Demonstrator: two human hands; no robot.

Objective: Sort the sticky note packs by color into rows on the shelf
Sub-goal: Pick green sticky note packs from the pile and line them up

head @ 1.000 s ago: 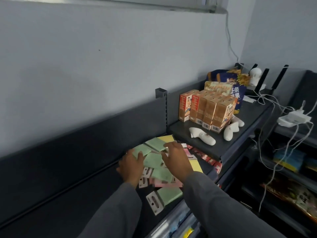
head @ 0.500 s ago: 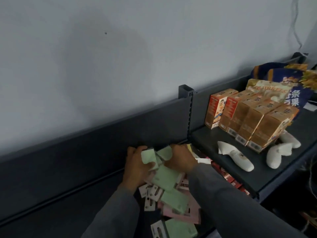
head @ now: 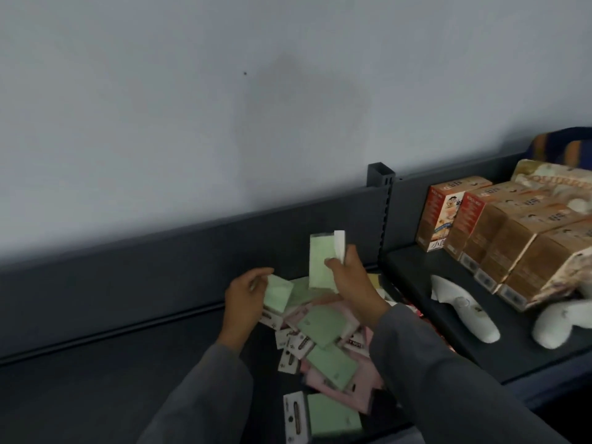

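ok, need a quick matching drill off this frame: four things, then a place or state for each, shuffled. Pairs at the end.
Things
1. right hand
2. left hand
3. orange boxes
4. pink packs

Places or states
A. in the loose pile, under green packs
B. holds a green pack upright, clear of the pile
C. standing in a row on the raised shelf
D. holds a green pack at the pile's edge

Pairs: 1-B, 2-D, 3-C, 4-A

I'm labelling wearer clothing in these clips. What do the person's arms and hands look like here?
Both arms wear long, plain grey sleeves reaching the wrists. The left hand and right hand are bare: no gloves, rings, watch or markings visible.
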